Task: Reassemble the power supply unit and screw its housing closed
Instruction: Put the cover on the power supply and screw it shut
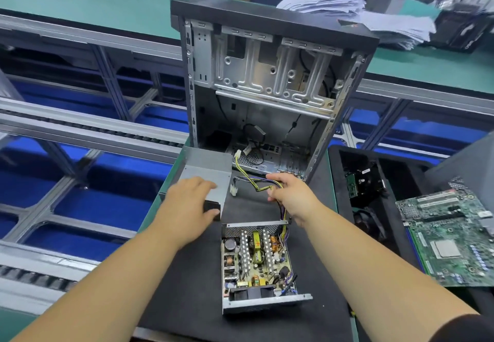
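Open power supply on the mat, both hands stretched past it.

An empty case (pixel 270 87) stands at 12 o'clock. The PSU base (pixel 256 264), board exposed, lies at 6 o'clock, nearer than both hands. Its grey cover (pixel 207 166) sits at 10 o'clock from it; the left hand (pixel 191 202) rests on the cover, thumb curled round its edge. At 1 o'clock, the right hand (pixel 292 194) grips the cables (pixel 256 183).
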A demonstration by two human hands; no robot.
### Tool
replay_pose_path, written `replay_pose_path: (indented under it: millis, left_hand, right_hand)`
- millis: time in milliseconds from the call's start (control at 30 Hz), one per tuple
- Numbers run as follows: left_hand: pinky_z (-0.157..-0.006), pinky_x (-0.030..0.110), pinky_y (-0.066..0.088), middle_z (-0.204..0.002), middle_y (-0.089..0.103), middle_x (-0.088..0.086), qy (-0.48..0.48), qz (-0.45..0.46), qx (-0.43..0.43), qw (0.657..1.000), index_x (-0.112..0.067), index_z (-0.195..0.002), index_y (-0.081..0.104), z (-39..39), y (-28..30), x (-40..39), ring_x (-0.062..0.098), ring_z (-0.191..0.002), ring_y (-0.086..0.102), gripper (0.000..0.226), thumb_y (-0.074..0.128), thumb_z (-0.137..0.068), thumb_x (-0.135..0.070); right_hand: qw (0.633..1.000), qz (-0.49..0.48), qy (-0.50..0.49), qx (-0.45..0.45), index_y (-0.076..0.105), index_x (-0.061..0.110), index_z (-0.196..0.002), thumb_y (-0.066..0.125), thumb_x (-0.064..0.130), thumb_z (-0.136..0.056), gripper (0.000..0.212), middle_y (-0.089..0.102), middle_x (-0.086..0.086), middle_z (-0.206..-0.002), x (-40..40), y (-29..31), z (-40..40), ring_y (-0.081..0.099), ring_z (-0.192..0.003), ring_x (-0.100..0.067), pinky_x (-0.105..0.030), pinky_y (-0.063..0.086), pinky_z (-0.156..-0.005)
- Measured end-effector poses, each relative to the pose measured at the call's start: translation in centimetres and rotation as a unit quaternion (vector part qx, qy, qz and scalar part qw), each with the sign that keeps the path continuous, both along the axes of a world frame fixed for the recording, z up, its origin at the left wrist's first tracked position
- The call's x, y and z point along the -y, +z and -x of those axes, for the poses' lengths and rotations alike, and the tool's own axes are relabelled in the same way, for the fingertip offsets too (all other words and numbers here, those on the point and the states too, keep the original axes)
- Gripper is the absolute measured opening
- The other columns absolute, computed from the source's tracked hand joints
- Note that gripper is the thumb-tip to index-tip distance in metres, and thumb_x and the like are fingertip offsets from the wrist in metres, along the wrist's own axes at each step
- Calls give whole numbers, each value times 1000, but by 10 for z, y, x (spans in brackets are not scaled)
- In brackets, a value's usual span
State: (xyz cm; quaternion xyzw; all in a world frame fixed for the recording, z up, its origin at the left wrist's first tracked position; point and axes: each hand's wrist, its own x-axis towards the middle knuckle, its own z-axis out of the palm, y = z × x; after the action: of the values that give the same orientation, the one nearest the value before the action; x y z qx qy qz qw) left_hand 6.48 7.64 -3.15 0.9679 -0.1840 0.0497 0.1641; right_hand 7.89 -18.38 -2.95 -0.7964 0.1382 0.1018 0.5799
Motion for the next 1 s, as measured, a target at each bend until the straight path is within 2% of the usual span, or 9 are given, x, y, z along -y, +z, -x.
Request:
replay_pose_path:
  millis: [67,133,200,300,500,600,700,867,1000]
  left_hand:
    - [-96,37,41,-117,59,-5,28,-39,-14,999,-27,-123,62,-7,-1,-17,23,-110,53,50,78,-78,-40]
    - [-88,32,43,-108,61,-11,36,-66,-37,996,-33,-111,66,-11,-1,-25,18,-104,56,30,74,-82,-39]
    - [-81,29,45,-101,63,-12,40,-56,-42,997,-34,-102,68,-15,1,-29,15,-99,58,14,67,-88,-33]
    - [-78,30,48,-96,65,-10,32,-34,-32,998,-28,-97,73,-20,5,-35,16,-94,59,13,61,-93,-24]
    - [-80,30,45,-85,62,-8,5,74,34,997,-17,-89,73,-21,27,-58,18,-90,55,7,68,-89,-12]
    - [-81,24,39,-85,62,-11,79,158,53,983,-20,-89,73,-22,39,-71,12,-87,54,7,69,-88,-14]
    - [-75,25,43,-88,65,-12,210,289,11,934,-29,-88,71,-20,48,-86,10,-82,58,12,65,-91,-18]
    - [-72,30,50,-88,70,-9,300,563,-47,768,-28,-84,69,-14,75,-113,13,-82,64,24,54,-99,-18]
    - [-82,35,53,-104,74,1,246,698,-71,669,-18,-103,69,-7,98,-139,13,-95,70,27,43,-104,-14]
  right_hand:
    - [1000,-5,-4,1,58,27,-128,64,3,-90,45,61,-4,-95,-4,-2,4,61,-76,-7,-13,45,-62]
    - [1000,-22,-15,2,54,32,-127,65,2,-89,49,58,2,-86,-10,-5,7,59,-68,3,-4,43,-57]
    - [999,-39,-26,1,54,32,-126,65,1,-89,50,56,3,-84,-15,-6,7,57,-71,-1,-1,40,-53]
    - [998,-45,-37,2,54,30,-129,63,0,-90,50,57,0,-90,-20,-5,7,52,-77,-11,-6,42,-55]
    - [997,-33,-64,4,56,30,-128,62,-1,-90,50,60,3,-90,-24,-11,2,54,-75,-7,-3,43,-53]
    - [998,-19,-62,10,57,27,-132,61,-2,-89,52,61,4,-90,-29,-13,-3,54,-73,-8,-4,43,-54]
    - [999,12,-45,14,57,27,-135,60,0,-91,52,62,8,-91,-38,-10,-11,55,-73,-6,-7,44,-56]
    - [995,93,26,30,62,27,-131,56,-1,-89,51,62,9,-89,-70,-4,-29,49,-54,-6,-13,36,-43]
    - [964,208,159,51,69,26,-122,57,0,-84,48,66,7,-109,-110,2,-34,61,-92,-15,-19,43,-68]
